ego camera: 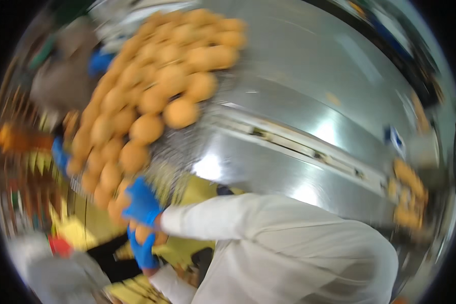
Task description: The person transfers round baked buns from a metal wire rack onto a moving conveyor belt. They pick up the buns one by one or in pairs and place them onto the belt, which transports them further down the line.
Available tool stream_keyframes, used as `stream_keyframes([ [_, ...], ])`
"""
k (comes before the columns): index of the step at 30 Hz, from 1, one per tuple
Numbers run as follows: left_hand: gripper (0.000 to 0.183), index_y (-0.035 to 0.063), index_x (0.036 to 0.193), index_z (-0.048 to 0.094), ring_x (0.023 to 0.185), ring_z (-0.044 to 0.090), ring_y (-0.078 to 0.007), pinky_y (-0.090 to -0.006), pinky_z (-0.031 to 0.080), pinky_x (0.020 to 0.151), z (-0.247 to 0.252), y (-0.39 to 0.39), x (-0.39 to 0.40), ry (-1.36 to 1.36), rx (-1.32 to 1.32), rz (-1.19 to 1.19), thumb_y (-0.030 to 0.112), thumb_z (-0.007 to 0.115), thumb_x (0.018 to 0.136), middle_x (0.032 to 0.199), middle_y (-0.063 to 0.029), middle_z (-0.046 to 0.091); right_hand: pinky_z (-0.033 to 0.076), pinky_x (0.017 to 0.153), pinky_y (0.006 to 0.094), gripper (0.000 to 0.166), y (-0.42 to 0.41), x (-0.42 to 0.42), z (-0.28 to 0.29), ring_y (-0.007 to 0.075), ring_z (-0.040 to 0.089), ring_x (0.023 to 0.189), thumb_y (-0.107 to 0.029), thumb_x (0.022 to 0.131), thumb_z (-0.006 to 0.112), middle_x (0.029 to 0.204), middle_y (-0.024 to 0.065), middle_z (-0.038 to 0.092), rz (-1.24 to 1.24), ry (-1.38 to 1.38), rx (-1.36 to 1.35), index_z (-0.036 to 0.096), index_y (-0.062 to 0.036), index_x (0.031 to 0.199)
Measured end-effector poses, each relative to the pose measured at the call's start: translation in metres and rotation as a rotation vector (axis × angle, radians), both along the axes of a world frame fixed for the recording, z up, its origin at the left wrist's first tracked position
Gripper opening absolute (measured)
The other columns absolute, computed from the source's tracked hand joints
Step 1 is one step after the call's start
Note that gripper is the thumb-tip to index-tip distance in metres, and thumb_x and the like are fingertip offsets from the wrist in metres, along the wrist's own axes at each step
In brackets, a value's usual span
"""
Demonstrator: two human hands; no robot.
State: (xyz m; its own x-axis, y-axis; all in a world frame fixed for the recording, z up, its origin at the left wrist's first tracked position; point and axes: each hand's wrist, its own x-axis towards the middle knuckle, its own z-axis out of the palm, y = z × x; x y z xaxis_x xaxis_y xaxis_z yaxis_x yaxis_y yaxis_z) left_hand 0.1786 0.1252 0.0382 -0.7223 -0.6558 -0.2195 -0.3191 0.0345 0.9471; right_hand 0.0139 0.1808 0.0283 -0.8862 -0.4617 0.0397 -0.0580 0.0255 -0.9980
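Observation:
Many round golden-brown buns (173,79) lie close together on a wire-mesh conveyor belt (186,144). Both my hands wear blue gloves and are at the near end of this mass of buns. My right hand (142,201) rests against the outermost buns, its fingers blurred and partly hidden. Below it, my left hand (142,249) cups a few buns (144,233) between thumb and fingers. White sleeves cover both my arms.
Across the belt a person (68,72) has blue-gloved hands (60,155) at the buns' far edge. Another person (60,266) is at lower left. A steel surface (281,45) with a pale rail (300,146) extends right, towards more baked pieces (408,193).

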Motion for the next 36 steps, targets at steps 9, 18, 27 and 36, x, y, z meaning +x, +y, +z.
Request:
stream_keyframes([
  [9,0.051,-0.0007,0.122,0.057,0.106,0.060,-0.0270,-0.0413,0.049,0.090,0.008,0.009,-0.030,-0.083,-0.407,-0.361,0.025,0.073,0.080,0.116,-0.0142,0.061,0.040,0.103,0.0412,0.076,0.177,-0.044,-0.003,0.0346,0.046,0.120,-0.026,0.055,0.089,0.130,0.0178,0.041,-0.001,-0.183,-0.330,0.054,-0.0024,0.118],
  [18,0.070,0.0033,0.132,0.046,0.111,0.060,-0.0256,-0.0397,0.051,0.094,0.025,0.351,-0.168,0.102,0.174,-1.038,0.024,0.076,0.072,0.120,-0.0125,0.060,0.055,0.080,0.0339,0.040,0.898,0.091,-0.033,0.0202,0.067,0.092,-0.012,0.083,0.074,0.109,0.0113,0.067,-1.750,0.249,-0.171,0.061,0.0021,0.118],
  [27,0.078,0.0017,0.125,0.046,0.109,0.058,-0.0231,-0.0370,0.049,0.095,-0.073,0.881,-0.159,-0.118,0.488,-1.493,0.022,0.090,0.064,0.118,-0.0120,0.056,0.049,0.090,0.0350,0.077,1.087,0.156,-0.113,0.0261,0.064,0.104,-0.032,0.068,0.086,0.117,0.0215,0.065,-2.305,-0.179,0.439,0.056,0.0115,0.123],
  [36,0.050,0.0023,0.112,0.058,0.104,0.058,-0.0200,-0.0349,0.050,0.088,-0.078,0.811,-0.146,-0.123,0.398,-1.339,0.026,0.083,0.077,0.113,-0.0114,0.058,0.044,0.102,0.0371,0.053,0.937,0.138,-0.026,0.0236,0.052,0.120,-0.018,0.091,0.065,0.132,0.0119,0.050,-1.679,0.030,-0.317,0.043,-0.0036,0.138],
])
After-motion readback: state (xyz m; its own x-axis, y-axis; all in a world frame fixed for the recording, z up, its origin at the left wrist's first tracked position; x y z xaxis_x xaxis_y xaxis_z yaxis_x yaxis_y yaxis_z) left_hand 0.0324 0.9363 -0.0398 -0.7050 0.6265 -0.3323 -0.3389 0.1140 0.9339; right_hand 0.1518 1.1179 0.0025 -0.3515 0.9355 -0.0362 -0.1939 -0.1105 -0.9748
